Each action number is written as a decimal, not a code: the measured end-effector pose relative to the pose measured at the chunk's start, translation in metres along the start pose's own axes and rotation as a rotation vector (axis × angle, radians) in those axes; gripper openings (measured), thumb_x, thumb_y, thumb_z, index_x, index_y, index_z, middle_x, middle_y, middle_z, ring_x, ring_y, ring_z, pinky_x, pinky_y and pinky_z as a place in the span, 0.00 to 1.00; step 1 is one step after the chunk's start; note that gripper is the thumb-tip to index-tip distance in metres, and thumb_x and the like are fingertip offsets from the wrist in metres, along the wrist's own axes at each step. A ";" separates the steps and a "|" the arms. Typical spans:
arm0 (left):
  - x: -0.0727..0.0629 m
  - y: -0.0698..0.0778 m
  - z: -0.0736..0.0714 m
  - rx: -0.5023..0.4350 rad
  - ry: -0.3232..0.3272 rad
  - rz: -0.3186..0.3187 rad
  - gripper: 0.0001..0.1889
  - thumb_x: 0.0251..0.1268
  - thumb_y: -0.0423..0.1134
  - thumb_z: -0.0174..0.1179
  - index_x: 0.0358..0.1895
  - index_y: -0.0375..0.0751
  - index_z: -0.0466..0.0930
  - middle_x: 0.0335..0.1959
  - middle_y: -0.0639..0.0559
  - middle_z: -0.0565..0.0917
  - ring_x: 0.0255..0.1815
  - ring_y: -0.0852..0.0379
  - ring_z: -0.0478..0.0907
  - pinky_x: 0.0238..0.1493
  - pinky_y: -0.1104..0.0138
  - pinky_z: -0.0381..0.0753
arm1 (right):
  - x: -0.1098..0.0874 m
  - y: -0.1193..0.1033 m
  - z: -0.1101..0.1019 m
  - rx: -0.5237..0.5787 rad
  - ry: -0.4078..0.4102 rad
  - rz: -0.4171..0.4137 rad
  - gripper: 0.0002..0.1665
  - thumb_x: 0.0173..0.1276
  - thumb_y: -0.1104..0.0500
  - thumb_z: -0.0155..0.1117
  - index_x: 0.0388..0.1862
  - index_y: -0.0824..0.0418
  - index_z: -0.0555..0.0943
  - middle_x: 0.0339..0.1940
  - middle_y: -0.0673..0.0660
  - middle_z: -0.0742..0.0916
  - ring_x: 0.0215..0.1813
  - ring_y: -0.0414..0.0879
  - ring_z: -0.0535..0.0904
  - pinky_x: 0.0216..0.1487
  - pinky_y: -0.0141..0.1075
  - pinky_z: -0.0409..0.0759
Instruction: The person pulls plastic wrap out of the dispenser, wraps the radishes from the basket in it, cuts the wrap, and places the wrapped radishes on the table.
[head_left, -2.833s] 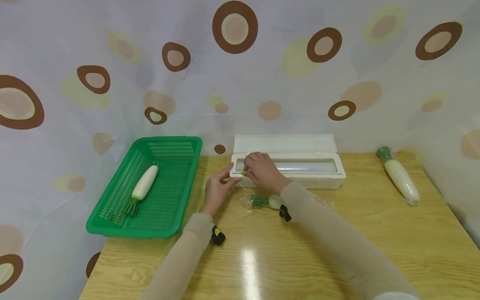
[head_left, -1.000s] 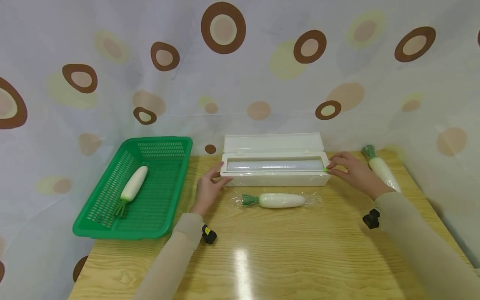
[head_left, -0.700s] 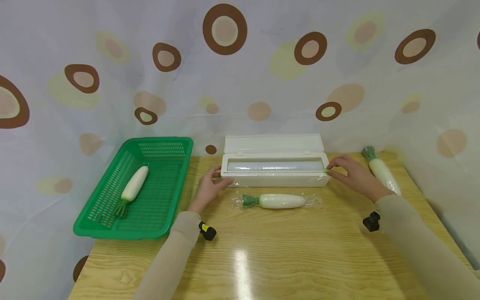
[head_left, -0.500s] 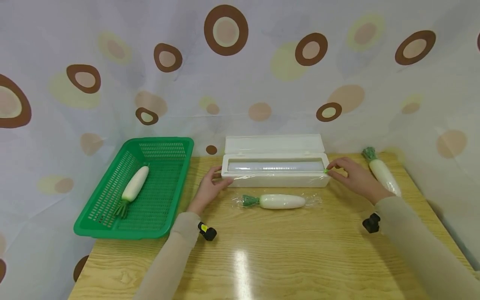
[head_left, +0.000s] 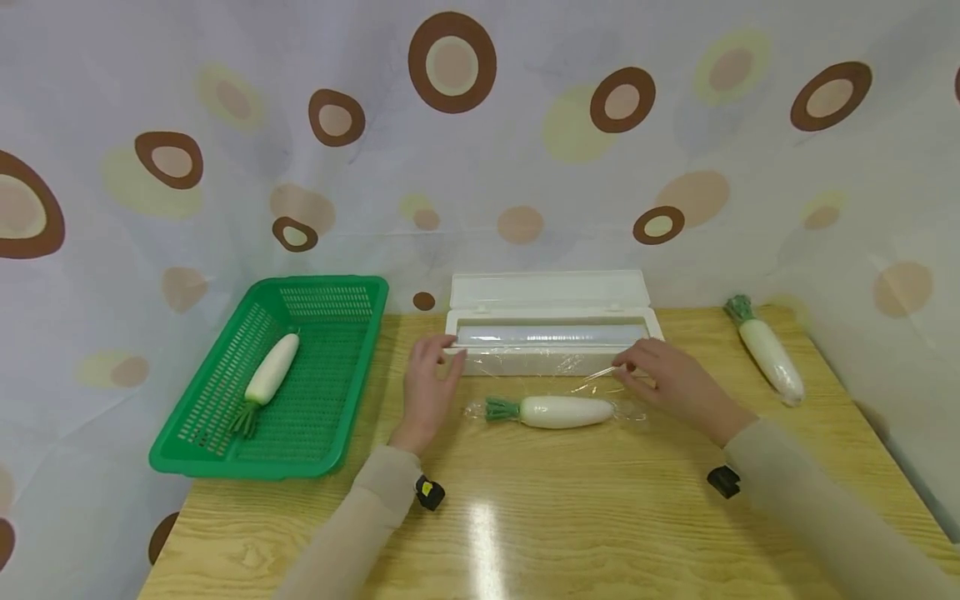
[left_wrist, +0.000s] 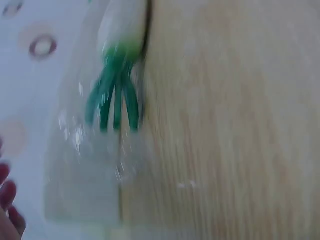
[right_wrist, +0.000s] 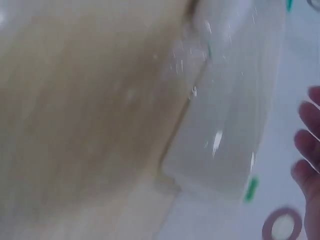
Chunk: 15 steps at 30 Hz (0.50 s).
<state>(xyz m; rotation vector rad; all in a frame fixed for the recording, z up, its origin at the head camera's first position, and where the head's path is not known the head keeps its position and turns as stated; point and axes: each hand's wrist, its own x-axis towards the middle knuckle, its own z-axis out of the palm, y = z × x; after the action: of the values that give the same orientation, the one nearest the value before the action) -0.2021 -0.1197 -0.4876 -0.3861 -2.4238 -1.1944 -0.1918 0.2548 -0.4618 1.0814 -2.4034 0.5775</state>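
A sheet of cling film [head_left: 551, 360] stretches in front of the open white cling film dispenser [head_left: 528, 364]. My right hand [head_left: 671, 385] pinches the film near the box's right front corner, where a gathered strand runs from the fingertips. My left hand [head_left: 429, 390] is at the left front corner, thumb and forefinger close together by the film; whether they grip it is unclear. Just below lies a film-wrapped white radish [head_left: 566, 412], leaves to the left. The right wrist view shows the green cutter slide [right_wrist: 251, 189] at the box's end. Both wrist views are blurred.
A green basket [head_left: 367, 375] stands at the left with a bare radish [head_left: 273, 368] inside. Another wrapped radish [head_left: 772, 357] lies at the far right of the wooden table [head_left: 600, 517]. The dispenser's raised lid [head_left: 551, 290] stands before the patterned cloth.
My right hand slid the green slide from the left end to the right, then released it and moved left to the film. My left hand turned inward at the left corner.
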 end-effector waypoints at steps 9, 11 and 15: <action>-0.024 0.047 0.038 0.317 -0.454 0.460 0.12 0.71 0.44 0.70 0.53 0.47 0.87 0.48 0.53 0.86 0.51 0.54 0.81 0.54 0.64 0.81 | -0.004 -0.035 0.033 -0.099 -0.262 -0.040 0.23 0.62 0.55 0.80 0.52 0.61 0.83 0.46 0.55 0.85 0.48 0.52 0.81 0.52 0.49 0.81; -0.026 0.050 0.045 0.402 -0.494 0.452 0.15 0.71 0.47 0.69 0.56 0.48 0.86 0.50 0.53 0.85 0.51 0.55 0.81 0.52 0.64 0.81 | -0.004 -0.038 0.038 -0.107 -0.291 0.013 0.23 0.64 0.54 0.78 0.54 0.62 0.83 0.47 0.56 0.84 0.50 0.54 0.81 0.55 0.50 0.81; -0.030 0.053 0.052 0.498 -0.494 0.422 0.18 0.71 0.50 0.69 0.58 0.47 0.83 0.51 0.51 0.84 0.50 0.53 0.82 0.49 0.64 0.83 | -0.004 -0.042 0.046 -0.116 -0.343 0.101 0.25 0.66 0.54 0.78 0.56 0.64 0.81 0.50 0.58 0.84 0.53 0.56 0.79 0.60 0.53 0.78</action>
<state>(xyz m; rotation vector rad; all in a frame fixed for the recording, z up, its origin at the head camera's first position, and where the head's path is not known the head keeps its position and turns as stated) -0.1664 -0.0483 -0.4937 -1.0606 -2.7244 -0.3175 -0.1674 0.2071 -0.4939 1.0864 -2.7603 0.2979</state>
